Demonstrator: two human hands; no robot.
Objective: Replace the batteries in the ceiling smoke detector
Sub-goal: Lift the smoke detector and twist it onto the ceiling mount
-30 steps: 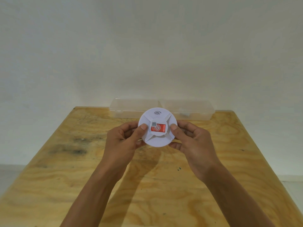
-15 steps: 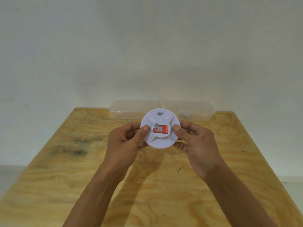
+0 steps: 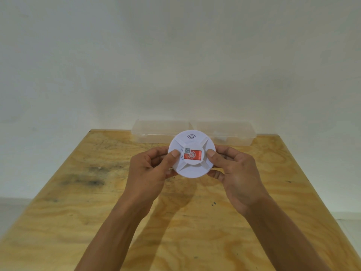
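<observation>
A round white smoke detector (image 3: 192, 169) faces me, held up above the wooden table (image 3: 97, 212). It has four raised ribs, a wave symbol near its top and a red label with a small code square at its middle. My left hand (image 3: 150, 173) grips its left edge, thumb on the front face. My right hand (image 3: 236, 173) grips the right edge the same way, fingers curled behind. No batteries are visible.
Two clear plastic boxes (image 3: 160, 132) (image 3: 232, 133) stand side by side at the table's far edge against a plain white wall; the right one holds something small. Dark stains mark the table's left part (image 3: 91, 181).
The detector has shifted slightly to the right and up in both hands, and it has turned a little. Both thumbs have stayed on its front face.
</observation>
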